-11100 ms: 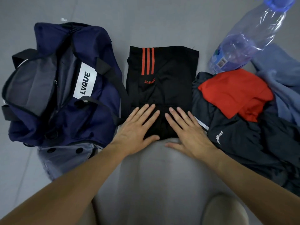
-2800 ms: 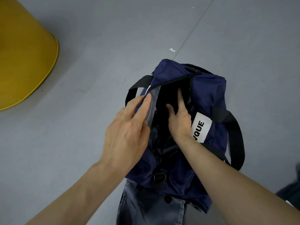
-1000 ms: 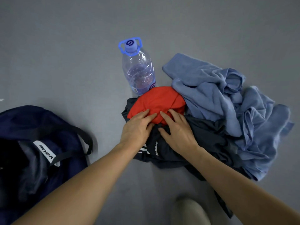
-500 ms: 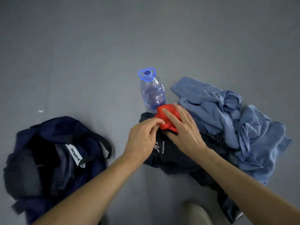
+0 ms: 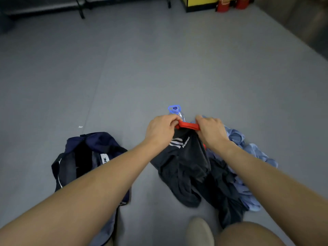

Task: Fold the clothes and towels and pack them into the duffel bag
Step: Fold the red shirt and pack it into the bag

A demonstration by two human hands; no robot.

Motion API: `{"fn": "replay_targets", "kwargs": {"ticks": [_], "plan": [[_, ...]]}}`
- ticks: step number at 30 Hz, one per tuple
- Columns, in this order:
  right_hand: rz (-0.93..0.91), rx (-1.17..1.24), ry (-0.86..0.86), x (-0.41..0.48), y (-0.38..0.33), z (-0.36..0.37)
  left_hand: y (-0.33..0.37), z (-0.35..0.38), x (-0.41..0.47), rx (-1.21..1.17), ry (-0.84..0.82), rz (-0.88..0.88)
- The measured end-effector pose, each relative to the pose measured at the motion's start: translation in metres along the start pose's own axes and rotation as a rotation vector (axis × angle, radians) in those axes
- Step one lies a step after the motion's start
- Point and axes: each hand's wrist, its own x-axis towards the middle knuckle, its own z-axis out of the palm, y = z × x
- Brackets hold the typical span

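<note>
Both my hands grip the red top edge of a dark sports garment with white stripes and lettering. My left hand pinches the left end and my right hand the right end. The garment hangs from them, lifted off the pile, its lower part trailing near the floor. The navy duffel bag lies open on the floor to the left, partly hidden behind my left forearm. Crumpled light-blue towels lie to the right, with more dark clothing beside them.
A clear water bottle with a blue cap stands just behind my hands. My shoe and knee are at the bottom. Grey floor stretches ahead to a yellow cabinet, red extinguishers and rack legs.
Both hands closed on the red edge and raised the dark garment off the pile. My view tilted up, showing the far floor and cabinet.
</note>
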Motion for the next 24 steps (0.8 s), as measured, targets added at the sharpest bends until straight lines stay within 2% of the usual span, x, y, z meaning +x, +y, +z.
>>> {"fn": "replay_targets", "kwargs": {"ticks": [5, 10, 14, 20, 24], "plan": [[-0.024, 0.060, 0.071, -0.003, 0.023, -0.051, 0.035, -0.011, 0.001, -0.046, 0.066, 0.049], [0.068, 0.301, -0.063, 0.001, 0.036, -0.085, 0.058, -0.021, 0.012, -0.124, 0.143, 0.046], [0.045, 0.407, 0.021, 0.004, 0.028, -0.102, 0.062, -0.033, 0.019, -0.180, 0.167, 0.005], [-0.030, 0.238, 0.223, 0.012, 0.004, -0.148, 0.088, -0.106, 0.011, -0.466, 0.282, 0.080], [0.076, 0.151, 0.230, 0.014, 0.001, -0.192, 0.115, -0.185, -0.005, -0.555, 0.457, 0.202]]}}
